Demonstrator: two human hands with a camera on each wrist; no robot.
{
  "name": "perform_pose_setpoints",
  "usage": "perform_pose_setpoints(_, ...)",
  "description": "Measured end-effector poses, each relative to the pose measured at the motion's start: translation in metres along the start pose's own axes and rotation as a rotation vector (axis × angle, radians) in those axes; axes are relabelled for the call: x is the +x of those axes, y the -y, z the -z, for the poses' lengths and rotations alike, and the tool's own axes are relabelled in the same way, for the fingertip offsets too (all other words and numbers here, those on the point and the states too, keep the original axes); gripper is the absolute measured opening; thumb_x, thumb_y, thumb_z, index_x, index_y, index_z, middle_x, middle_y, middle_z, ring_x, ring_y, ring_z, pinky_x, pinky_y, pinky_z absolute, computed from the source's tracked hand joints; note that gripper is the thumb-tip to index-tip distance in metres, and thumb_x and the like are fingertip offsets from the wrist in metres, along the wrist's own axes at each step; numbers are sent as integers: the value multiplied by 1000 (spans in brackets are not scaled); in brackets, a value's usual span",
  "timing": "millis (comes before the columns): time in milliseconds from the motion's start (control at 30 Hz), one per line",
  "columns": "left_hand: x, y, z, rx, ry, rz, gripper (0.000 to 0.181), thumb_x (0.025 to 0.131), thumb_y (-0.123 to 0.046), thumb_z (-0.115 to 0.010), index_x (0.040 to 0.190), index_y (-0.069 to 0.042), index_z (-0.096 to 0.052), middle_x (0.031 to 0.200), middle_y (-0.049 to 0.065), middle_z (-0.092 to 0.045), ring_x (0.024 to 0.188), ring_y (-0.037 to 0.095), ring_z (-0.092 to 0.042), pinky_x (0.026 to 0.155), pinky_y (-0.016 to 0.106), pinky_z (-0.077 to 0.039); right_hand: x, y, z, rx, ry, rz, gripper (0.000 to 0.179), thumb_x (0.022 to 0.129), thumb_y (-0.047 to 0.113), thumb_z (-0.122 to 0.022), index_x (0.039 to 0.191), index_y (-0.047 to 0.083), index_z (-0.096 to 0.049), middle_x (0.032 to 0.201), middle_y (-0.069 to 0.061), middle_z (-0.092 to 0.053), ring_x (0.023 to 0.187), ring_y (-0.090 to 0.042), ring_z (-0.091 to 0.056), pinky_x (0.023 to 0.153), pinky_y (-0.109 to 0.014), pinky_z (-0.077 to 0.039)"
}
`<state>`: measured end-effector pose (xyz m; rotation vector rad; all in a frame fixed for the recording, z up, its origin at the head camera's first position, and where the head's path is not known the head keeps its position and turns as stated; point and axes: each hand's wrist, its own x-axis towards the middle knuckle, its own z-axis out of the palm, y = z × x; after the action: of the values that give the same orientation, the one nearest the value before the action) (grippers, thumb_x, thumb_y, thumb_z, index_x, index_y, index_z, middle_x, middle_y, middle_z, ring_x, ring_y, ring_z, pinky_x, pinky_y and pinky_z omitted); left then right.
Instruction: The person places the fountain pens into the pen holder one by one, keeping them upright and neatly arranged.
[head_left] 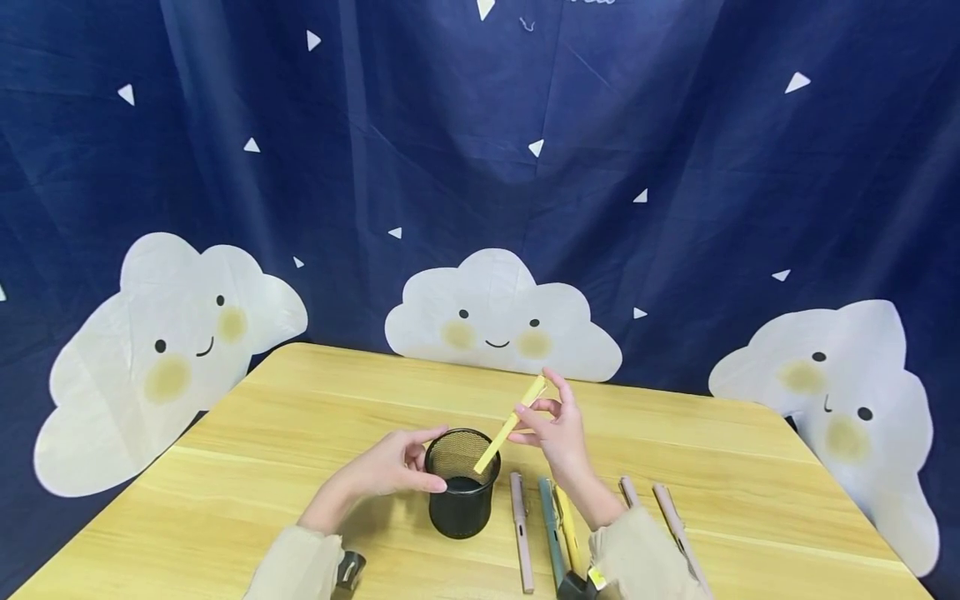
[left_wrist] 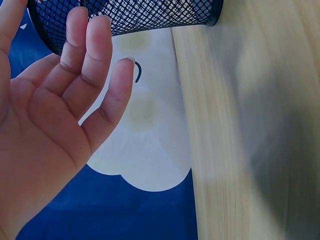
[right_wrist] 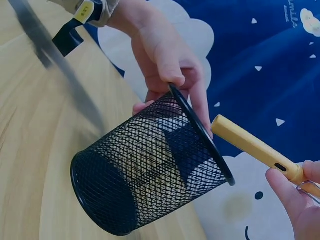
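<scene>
My left hand (head_left: 382,467) holds a black mesh pen holder (head_left: 461,512) by its rim, thumb on the near side and fingers on the far side. The holder stands upright on the wooden table, and in the right wrist view no pen shows through its mesh (right_wrist: 150,165). My right hand (head_left: 557,429) pinches a yellow pen (head_left: 510,425) between thumb and fingers. The pen slants down to the left, its lower end over the holder's mouth. In the right wrist view that end (right_wrist: 222,127) is just outside the rim, apart from it.
On the table (head_left: 300,442), right of the holder, lie a mauve pen (head_left: 521,533), a teal pen (head_left: 552,529) and another yellow pen (head_left: 570,533). Two more mauve pens (head_left: 678,533) lie beyond my right forearm, partly covered. A dark blue cloud-print curtain (head_left: 480,167) hangs behind.
</scene>
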<state>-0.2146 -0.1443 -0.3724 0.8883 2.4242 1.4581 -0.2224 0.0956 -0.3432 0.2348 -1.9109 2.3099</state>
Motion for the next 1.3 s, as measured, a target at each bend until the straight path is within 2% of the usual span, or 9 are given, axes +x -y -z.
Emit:
perform_pose_setpoints(167, -1, -2, 0, -9, 3, 2, 76, 72, -16, -74, 133, 6, -35, 61, -2, -48, 54, 8, -44, 49, 21, -38, 0, -4, -4, -4, 2, 13, 63, 80, -11, -56, 135, 7, -29, 77, -8, -47, 60, -20, -63, 56, -37, -52)
perform_pose_setpoints(433, -1, -3, 0, -8, 5, -2, 75, 72, -16, -74, 133, 7, -35, 60, -2, -48, 54, 8, -44, 49, 20, -38, -2, -10, -11, -92, 50, 80, 58, 76, -12, -61, 128, 3, -39, 74, -7, -49, 60, -13, -60, 58, -36, -52)
perform_pose_setpoints(600, -1, -3, 0, -7, 2, -12, 75, 73, -14, -74, 132, 8, -35, 61, -2, -49, 54, 9, -44, 49, 21, -39, -3, -15, -14, -200, 83, 155, 54, 75, -9, -64, 123, 0, -43, 72, -10, -54, 62, -11, -57, 59, -31, -52)
perform_pose_setpoints(767, -1, -2, 0, -3, 3, -11, 74, 73, -14, -74, 133, 7, -35, 61, -2, -49, 54, 9, -44, 48, 21, -38, -4, -19, -16, -298, 92, 202, 52, 74, -6, -67, 121, -1, -46, 74, -15, -58, 65, -15, -57, 59, -24, -49)
perform_pose_setpoints(933, -1, -2, 0, -4, 4, -2, 74, 73, -15, -73, 133, 7, -35, 61, -2, -49, 54, 9, -44, 48, 21, -38, -6, -24, -16, -320, 111, 232, 52, 73, -6, -68, 120, -3, -48, 75, -18, -60, 65, -16, -56, 58, -21, -45)
perform_pose_setpoints(1133, -1, 0, -1, 6, -1, 4, 74, 73, -15, -73, 133, 7, -35, 61, -2, -48, 54, 9, -44, 48, 21, -38, -8, -30, -18, -336, 117, 261, 48, 72, -6, -69, 116, -2, -51, 73, -16, -59, 64, -15, -54, 62, -23, -46)
perform_pose_setpoints(1167, -2, -5, 0, 7, -2, 5, 74, 73, -14, -73, 132, 8, -35, 61, -2, -48, 54, 9, -44, 48, 21, -38, -9, -30, -19, -339, 114, 264, 47, 72, -6, -69, 115, -2, -53, 73, -15, -59, 64, -15, -54, 62, -23, -46)
perform_pose_setpoints(1300, -2, -6, -1, 20, -1, 3, 73, 74, -14, -73, 132, 9, -35, 62, -2, -48, 54, 8, -43, 48, 21, -38, -11, -30, -21, -340, 113, 281, 43, 71, -6, -70, 111, -2, -55, 72, -15, -59, 64, -14, -54, 62, -23, -46)
